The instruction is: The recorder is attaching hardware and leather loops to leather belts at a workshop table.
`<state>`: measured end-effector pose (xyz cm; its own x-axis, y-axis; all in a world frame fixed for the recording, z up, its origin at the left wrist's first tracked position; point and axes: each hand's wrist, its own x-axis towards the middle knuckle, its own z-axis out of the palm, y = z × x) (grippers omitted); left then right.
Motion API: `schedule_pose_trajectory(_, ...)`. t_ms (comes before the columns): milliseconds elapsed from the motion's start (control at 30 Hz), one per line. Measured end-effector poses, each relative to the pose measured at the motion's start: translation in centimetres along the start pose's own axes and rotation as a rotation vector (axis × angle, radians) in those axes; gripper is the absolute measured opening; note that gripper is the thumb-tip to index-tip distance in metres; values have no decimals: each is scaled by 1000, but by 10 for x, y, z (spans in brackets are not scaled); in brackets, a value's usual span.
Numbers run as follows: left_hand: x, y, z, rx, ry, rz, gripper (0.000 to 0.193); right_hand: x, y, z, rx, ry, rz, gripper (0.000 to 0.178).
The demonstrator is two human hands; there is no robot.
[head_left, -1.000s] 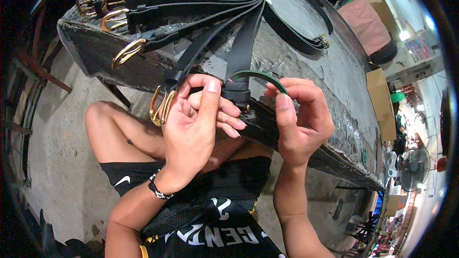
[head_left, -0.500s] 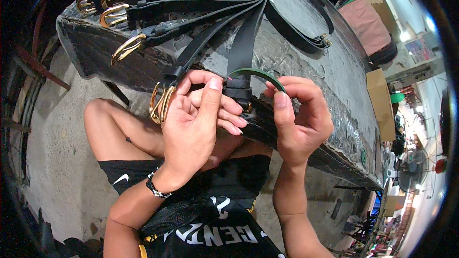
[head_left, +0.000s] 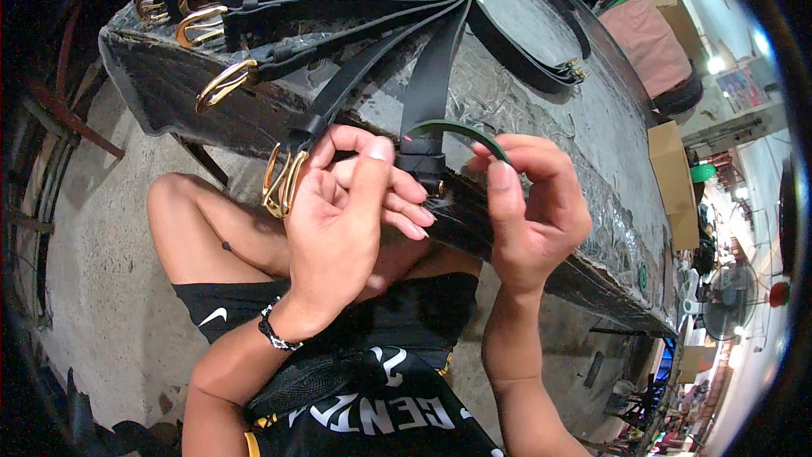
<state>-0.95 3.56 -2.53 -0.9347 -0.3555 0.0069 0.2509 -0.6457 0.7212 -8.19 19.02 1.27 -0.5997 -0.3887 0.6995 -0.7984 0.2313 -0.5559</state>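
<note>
My left hand and my right hand meet at the near edge of a plastic-covered table. Between them is the end of a black leather belt with its keeper loop and a partly hidden buckle. My left fingers pinch that belt end. My right fingers hold a dark green curved strip that arcs over the belt end. A second black belt with a gold buckle hangs off the edge just left of my left hand.
Several black belts with gold buckles fan out across the table from a bundle at the far middle. A looped belt lies at the right. A cardboard box and a fan stand beyond the table's right side.
Both hands stay at the belt end with almost the same grip. My fingers have shifted only slightly.
</note>
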Motion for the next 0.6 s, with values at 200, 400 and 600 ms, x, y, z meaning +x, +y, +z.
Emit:
schedule_pose_trajectory(200, 0, 1, 4, 111, 18, -3, 37, -7, -2, -9, 229, 216, 107, 7)
schedule_pose_trajectory(400, 0, 6, 4, 139, 0, -18, 37, -12, -1, -12, 162, 177, 97, 7)
schedule_pose_trajectory(600, 2, 2, 1, 104, -10, -27, 35, -10, 4, -10, 106, 164, 54, 6)
